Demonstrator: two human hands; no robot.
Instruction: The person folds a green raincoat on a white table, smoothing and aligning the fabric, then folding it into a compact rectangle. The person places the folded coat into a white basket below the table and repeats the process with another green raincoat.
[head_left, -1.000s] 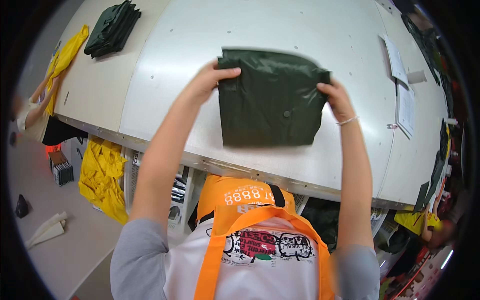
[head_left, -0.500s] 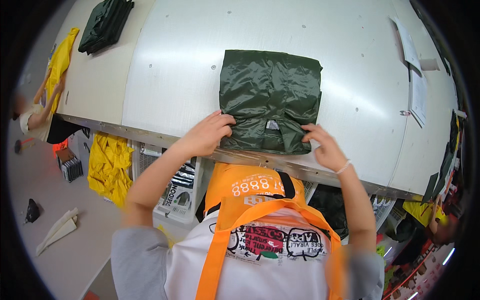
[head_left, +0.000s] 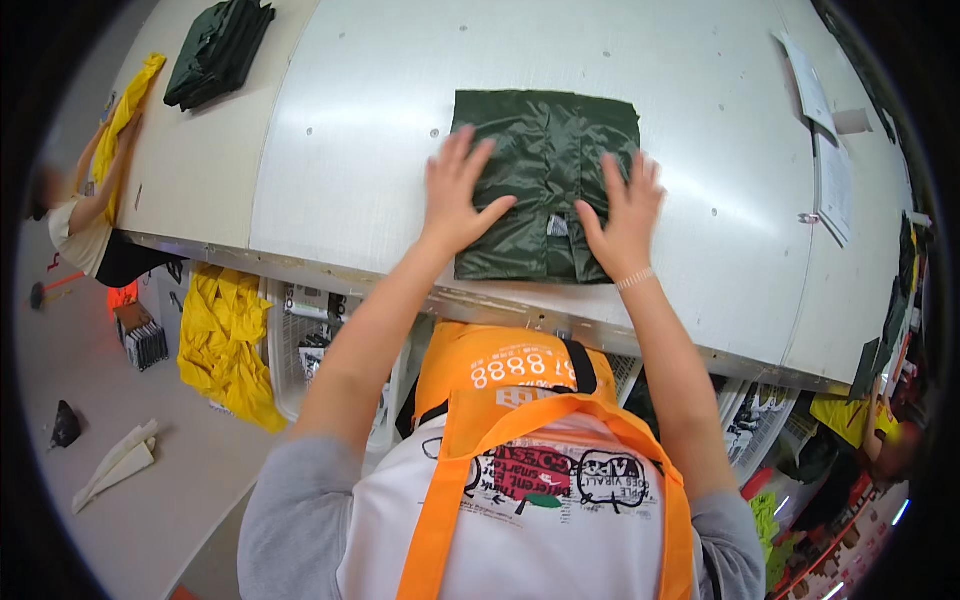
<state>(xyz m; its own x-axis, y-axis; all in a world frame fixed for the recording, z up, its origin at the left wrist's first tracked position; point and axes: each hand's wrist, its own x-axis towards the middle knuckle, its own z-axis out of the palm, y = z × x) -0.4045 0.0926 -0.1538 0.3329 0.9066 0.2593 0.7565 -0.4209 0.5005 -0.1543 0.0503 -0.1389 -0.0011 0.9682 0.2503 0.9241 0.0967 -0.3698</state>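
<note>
In the head view, a folded dark green bundle (head_left: 530, 170) of shiny fabric lies on the pale worktop (head_left: 350, 170), near the middle of its near edge and roughly square to it. A small pale label (head_left: 558, 226) shows in the bundle's lower part. The left hand (head_left: 460, 195) is spread over the bundle's left side and the right hand (head_left: 625, 215) over its right, thumbs pointing inward. Neither pinches anything; the fingers are blurred, so whether they press or just skim the fabric cannot be told. Open hands on both sides would suit slippery layers, spreading contact and keeping the fold even. Lying close to the near edge probably spares the arms a long reach.

Toward the worktop's far left corner sits a stack of dark green folded pieces (head_left: 218, 55), well apart from the bundle, likely there to leave room between. White papers (head_left: 833, 185) lie toward the right edge, perhaps to stay clear of the fabric. Yellow fabric (head_left: 225, 345) hangs below the near edge, at left.
</note>
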